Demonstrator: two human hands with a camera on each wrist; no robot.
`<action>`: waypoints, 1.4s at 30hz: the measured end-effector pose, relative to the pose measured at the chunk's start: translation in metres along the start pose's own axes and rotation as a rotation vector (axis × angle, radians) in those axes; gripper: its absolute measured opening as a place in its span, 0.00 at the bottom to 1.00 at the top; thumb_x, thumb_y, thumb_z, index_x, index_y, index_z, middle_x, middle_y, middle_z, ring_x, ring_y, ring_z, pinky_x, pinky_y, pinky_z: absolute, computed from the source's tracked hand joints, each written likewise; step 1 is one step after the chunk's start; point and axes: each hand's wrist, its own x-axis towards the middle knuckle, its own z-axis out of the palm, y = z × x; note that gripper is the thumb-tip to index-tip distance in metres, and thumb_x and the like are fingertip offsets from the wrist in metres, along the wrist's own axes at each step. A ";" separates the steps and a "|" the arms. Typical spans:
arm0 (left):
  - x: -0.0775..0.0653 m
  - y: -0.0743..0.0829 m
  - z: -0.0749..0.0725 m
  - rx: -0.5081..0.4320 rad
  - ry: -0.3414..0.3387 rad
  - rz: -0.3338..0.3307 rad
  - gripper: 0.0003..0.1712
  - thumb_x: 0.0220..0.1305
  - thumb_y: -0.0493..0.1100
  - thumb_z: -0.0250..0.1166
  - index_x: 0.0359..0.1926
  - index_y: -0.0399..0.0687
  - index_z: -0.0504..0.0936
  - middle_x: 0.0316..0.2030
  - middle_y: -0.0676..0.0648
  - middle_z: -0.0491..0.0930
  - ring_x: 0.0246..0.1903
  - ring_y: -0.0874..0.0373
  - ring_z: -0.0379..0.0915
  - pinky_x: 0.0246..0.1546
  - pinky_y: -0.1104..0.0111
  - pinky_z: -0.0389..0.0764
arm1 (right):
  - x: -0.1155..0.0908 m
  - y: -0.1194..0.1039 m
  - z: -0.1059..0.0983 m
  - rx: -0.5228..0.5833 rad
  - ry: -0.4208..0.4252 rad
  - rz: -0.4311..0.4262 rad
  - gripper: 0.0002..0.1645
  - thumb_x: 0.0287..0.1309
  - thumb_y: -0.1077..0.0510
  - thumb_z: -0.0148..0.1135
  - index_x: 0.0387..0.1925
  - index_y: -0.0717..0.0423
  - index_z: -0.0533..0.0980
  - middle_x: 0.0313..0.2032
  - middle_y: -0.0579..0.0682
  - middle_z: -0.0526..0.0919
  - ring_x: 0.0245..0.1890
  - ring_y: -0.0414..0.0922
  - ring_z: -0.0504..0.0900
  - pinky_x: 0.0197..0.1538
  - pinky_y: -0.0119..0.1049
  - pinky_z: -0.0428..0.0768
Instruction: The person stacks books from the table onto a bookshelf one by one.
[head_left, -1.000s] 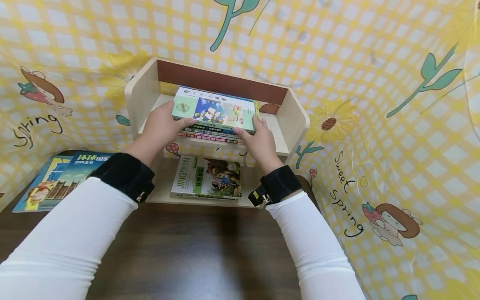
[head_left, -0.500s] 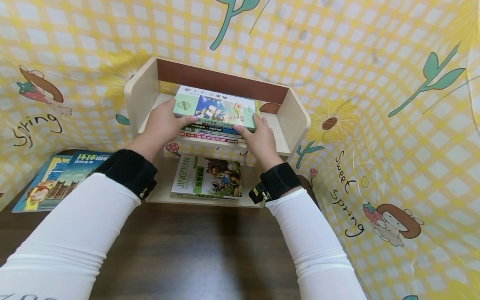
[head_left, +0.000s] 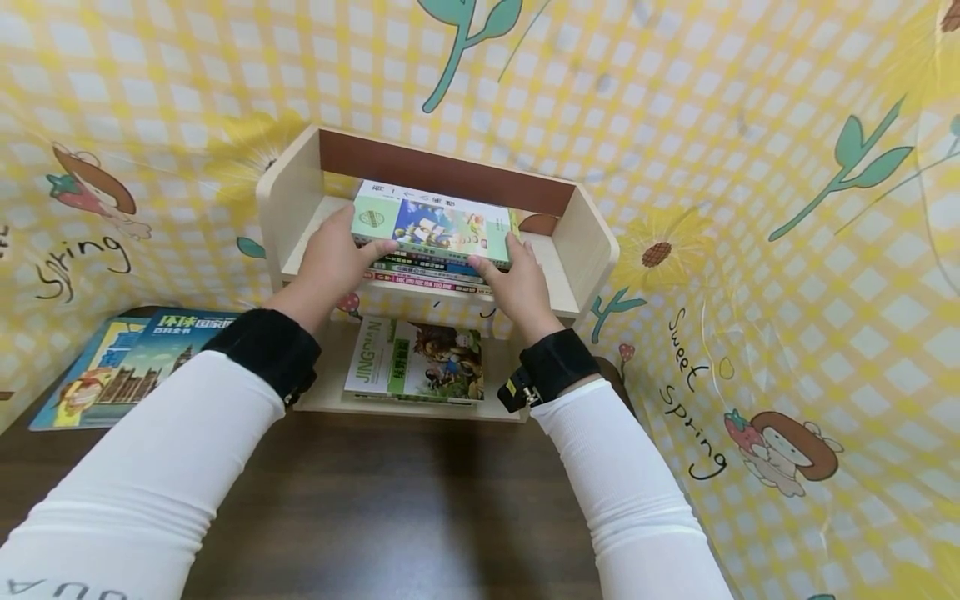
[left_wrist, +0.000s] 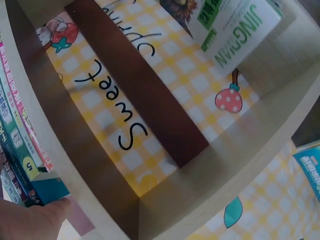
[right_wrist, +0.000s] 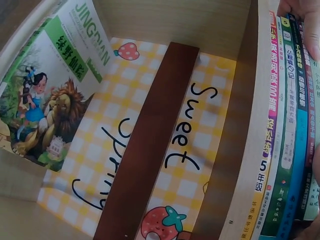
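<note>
A stack of several books (right_wrist: 290, 125) lies flat on the upper level of a small pale wooden bookshelf (head_left: 288, 187). Its top book (head_left: 435, 223) has a green and white cover with a blue picture. My left hand (head_left: 330, 262) grips the stack's left end, thumb over the front edge. At the right end my right hand (head_left: 522, 282) holds it the same way. Coloured spines, pink at the bottom, face me below the thumbs. The left wrist view catches my left thumb (left_wrist: 37, 217) against the books' edge; most other fingers are hidden behind the stack.
On the lower shelf lies a JINGDIAN book (head_left: 416, 362) with a lion on its cover, over at least one other. Overlapping blue magazines (head_left: 150, 362) rest left on the dark table (head_left: 390, 517). Yellow checked cloth (head_left: 697, 150) surrounds the shelf behind and at the sides.
My left hand and the top book's left end have shifted slightly right. The right hand has barely moved, and both hands keep their hold. The head view has tilted a little.
</note>
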 end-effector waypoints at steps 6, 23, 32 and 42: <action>-0.010 -0.018 0.001 -0.051 0.054 0.034 0.55 0.67 0.63 0.55 0.76 0.45 0.31 0.76 0.38 0.36 0.74 0.42 0.35 0.71 0.47 0.46 | -0.014 0.011 0.004 0.031 0.063 -0.095 0.53 0.62 0.37 0.57 0.76 0.50 0.42 0.76 0.51 0.45 0.76 0.45 0.36 0.75 0.44 0.43; -0.093 -0.142 -0.030 -0.066 0.501 0.214 0.39 0.67 0.41 0.61 0.74 0.41 0.55 0.71 0.36 0.56 0.70 0.41 0.50 0.69 0.47 0.52 | -0.115 0.065 0.041 -0.015 0.082 -0.361 0.53 0.55 0.49 0.69 0.74 0.60 0.51 0.74 0.56 0.52 0.75 0.51 0.45 0.71 0.55 0.53; -0.091 -0.231 -0.064 0.027 0.432 -0.191 0.45 0.69 0.47 0.57 0.75 0.39 0.42 0.74 0.33 0.42 0.72 0.37 0.38 0.69 0.43 0.47 | -0.150 0.095 0.075 -0.014 -0.028 -0.234 0.55 0.52 0.47 0.71 0.74 0.58 0.53 0.74 0.53 0.52 0.75 0.48 0.46 0.71 0.53 0.54; -0.098 -0.318 -0.066 0.160 0.186 -0.332 0.61 0.64 0.61 0.60 0.70 0.21 0.33 0.65 0.15 0.37 0.65 0.21 0.36 0.59 0.33 0.51 | -0.175 0.116 0.099 -0.026 -0.101 -0.166 0.53 0.50 0.47 0.72 0.72 0.60 0.57 0.73 0.58 0.55 0.74 0.56 0.49 0.69 0.58 0.57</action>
